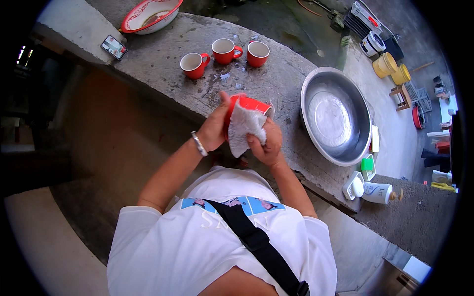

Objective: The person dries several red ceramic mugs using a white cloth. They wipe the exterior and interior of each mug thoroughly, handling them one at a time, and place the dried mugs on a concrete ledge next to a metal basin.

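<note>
A red mug (253,104), tipped on its side, is held up between my hands over the near edge of the concrete ledge. My left hand (215,126) grips its base end, with the thumb raised. In my right hand (267,143) is a white cloth (245,129), pressed against the mug's side and rim and partly covering it. Beyond them on the ledge stand three red mugs with white insides: a left one (194,65), a middle one (226,51) and a right one (257,54).
A large metal basin (335,116) sits on the concrete ledge (163,69) at right. Near it are small baskets (353,185), a green block (367,164) and a white pump bottle (378,193). At far left are a phone (114,47) and a red-rimmed enamel basin (151,17). Yellow buckets (385,65) stand far right.
</note>
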`<act>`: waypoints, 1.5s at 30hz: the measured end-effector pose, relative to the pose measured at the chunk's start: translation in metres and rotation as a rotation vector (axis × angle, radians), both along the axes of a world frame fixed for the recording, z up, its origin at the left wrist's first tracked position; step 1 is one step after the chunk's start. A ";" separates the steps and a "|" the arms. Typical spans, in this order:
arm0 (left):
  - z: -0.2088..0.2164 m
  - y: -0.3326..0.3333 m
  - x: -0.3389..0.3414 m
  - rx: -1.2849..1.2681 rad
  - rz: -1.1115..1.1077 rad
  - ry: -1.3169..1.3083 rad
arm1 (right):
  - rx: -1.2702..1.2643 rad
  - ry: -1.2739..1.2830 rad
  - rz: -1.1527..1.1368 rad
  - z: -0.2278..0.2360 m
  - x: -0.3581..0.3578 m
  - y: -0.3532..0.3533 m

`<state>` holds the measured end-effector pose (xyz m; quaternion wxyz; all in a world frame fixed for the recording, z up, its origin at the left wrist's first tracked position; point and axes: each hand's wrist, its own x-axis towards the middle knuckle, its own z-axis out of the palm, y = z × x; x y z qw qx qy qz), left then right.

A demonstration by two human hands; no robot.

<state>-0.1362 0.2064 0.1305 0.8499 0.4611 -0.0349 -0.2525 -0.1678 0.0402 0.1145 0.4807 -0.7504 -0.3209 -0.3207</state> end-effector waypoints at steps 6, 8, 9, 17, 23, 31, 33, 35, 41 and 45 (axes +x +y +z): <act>-0.004 -0.013 0.000 0.533 0.513 -0.745 | 0.774 0.947 -0.013 0.014 -0.010 0.020; -0.013 -0.003 0.003 0.670 0.511 -1.089 | 1.134 1.283 0.076 0.024 0.011 0.014; -0.008 -0.003 0.003 0.725 0.503 -1.233 | 1.203 1.300 0.121 0.031 0.016 0.013; -0.015 -0.015 -0.002 0.532 0.486 -0.657 | 0.883 1.129 -0.051 0.021 -0.004 0.021; -0.010 -0.011 -0.004 0.750 0.522 -0.895 | 1.037 1.147 0.001 0.029 -0.013 0.027; -0.008 0.007 0.011 0.748 0.324 -1.483 | 1.201 1.439 0.232 0.028 0.031 -0.001; -0.005 0.009 0.015 0.713 0.280 -1.480 | 1.171 1.361 0.171 0.025 0.030 0.002; -0.002 0.006 0.009 0.677 0.256 -1.158 | 1.113 1.168 0.069 0.019 0.021 0.008; 0.039 0.000 -0.010 -0.242 -0.127 0.271 | 0.467 0.435 -0.110 0.020 -0.019 0.021; 0.038 -0.005 -0.008 0.225 0.079 -0.273 | 0.256 0.134 -0.129 0.005 -0.016 0.019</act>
